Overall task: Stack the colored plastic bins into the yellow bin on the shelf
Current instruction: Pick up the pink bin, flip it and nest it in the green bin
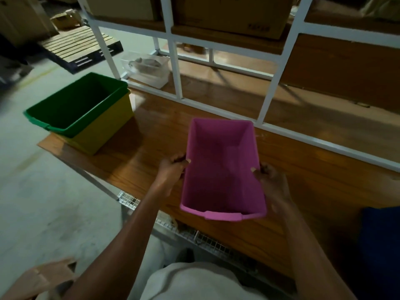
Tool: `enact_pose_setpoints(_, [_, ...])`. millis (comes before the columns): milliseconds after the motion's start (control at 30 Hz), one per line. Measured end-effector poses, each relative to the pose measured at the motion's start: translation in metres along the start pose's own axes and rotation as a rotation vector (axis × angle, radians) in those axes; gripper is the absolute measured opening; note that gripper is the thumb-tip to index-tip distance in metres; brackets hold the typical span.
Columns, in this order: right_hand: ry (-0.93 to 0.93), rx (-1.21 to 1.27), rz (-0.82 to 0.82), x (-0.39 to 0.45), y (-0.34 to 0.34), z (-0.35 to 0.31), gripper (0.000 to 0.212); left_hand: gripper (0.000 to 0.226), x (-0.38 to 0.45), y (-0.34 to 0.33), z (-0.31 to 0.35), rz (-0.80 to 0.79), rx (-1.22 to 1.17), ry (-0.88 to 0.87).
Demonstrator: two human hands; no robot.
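Note:
A pink bin (223, 169) sits upright and empty in front of me over the wooden shelf (303, 176). My left hand (172, 169) grips its left rim with the thumb hooked inside. On the opposite rim my right hand (271, 180) grips the same way. Whether the pink bin rests on the wood or is lifted I cannot tell. At the shelf's far left corner stands the yellow bin (106, 128), with a green bin (73, 107) nested inside it. A dark blue bin (378, 245) shows at the right edge, partly cut off.
White metal shelf uprights (275, 83) run behind the wooden surface. Cardboard boxes (233, 14) sit on the upper level. A clear plastic container (149, 68) and a wooden pallet (80, 48) lie on the floor beyond. A wire rack (194, 232) hangs under the shelf's near edge.

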State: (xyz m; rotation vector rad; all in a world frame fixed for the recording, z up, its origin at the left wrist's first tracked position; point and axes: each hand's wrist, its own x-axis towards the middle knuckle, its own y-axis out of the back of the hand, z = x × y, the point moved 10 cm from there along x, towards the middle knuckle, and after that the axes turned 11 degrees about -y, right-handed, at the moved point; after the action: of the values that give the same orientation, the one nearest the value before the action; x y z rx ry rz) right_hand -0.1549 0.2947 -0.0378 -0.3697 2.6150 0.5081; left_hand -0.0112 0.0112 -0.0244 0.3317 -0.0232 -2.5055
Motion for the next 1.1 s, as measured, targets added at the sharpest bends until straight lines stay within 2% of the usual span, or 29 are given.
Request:
enact_pose_setpoints(67, [0.035, -0.038, -0.011, 0.001, 0.005, -0.005, 0.026, 0.023, -0.009, -0.003, 0.006, -0.015, 0.039, -0.042])
enact_pose_setpoints(167, [0.077, -0.095, 0.029, 0.003, 0.017, -0.012, 0.021, 0.015, -0.013, -0.010, 0.010, -0.023, 0.149, -0.073])
enact_pose_setpoints(233, [0.115, -0.167, 0.069, 0.005, 0.026, -0.018, 0.024, 0.025, -0.005, -0.008, 0.023, 0.035, 0.420, -0.176])
enact_pose_setpoints(300, [0.163, -0.277, 0.103, 0.003, 0.033, -0.028, 0.029, 0.040, 0.001, -0.019, 0.060, 0.094, 0.790, -0.451])
enact_pose_setpoints(333, [0.191, -0.323, 0.113, 0.002, 0.034, -0.034, 0.031, 0.046, 0.001, -0.035, 0.077, 0.065, 0.893, -0.590])
enact_pose_setpoints(400, [0.259, -0.398, 0.115, -0.001, 0.034, -0.046, 0.028, 0.055, -0.003, -0.079, 0.106, -0.095, 0.961, -0.803])
enact_pose_setpoints(533, [0.304, -0.513, 0.114, -0.002, 0.032, -0.065, 0.026, 0.068, 0.001, -0.166, 0.125, -0.432, 1.203, -1.068])
enact_pose_setpoints(600, [0.317, -0.520, 0.121, -0.004, 0.035, -0.076, 0.027, 0.066, 0.009, -0.186, 0.119, -0.527, 1.302, -1.087])
enact_pose_setpoints(667, [0.343, -0.528, 0.157, -0.005, 0.042, -0.084, 0.026, 0.055, 0.009, -0.197, 0.123, -0.576, 1.268, -1.112])
enact_pose_setpoints(767, [0.339, -0.531, 0.152, -0.006, 0.049, -0.086, 0.024, 0.028, 0.004, -0.202, 0.141, -0.545, 1.137, -1.184])
enact_pose_setpoints(867, [0.332, -0.551, 0.148, -0.011, 0.054, -0.084, 0.023, 0.022, 0.003, -0.202, 0.140, -0.533, 1.115, -1.201])
enact_pose_setpoints(933, [0.391, -0.619, 0.273, -0.021, 0.065, -0.088, 0.019, 0.024, 0.005, -0.197, 0.135, -0.490, 1.092, -1.195])
enact_pose_setpoints(1000, [0.434, -0.667, 0.472, -0.034, 0.085, -0.087, 0.020, 0.028, 0.014, -0.184, 0.130, -0.426, 1.076, -1.144])
enact_pose_setpoints(1100, [0.393, -0.521, 0.673, -0.056, 0.120, -0.068, 0.028, 0.024, 0.034, -0.157, 0.127, -0.334, 1.054, -0.984])
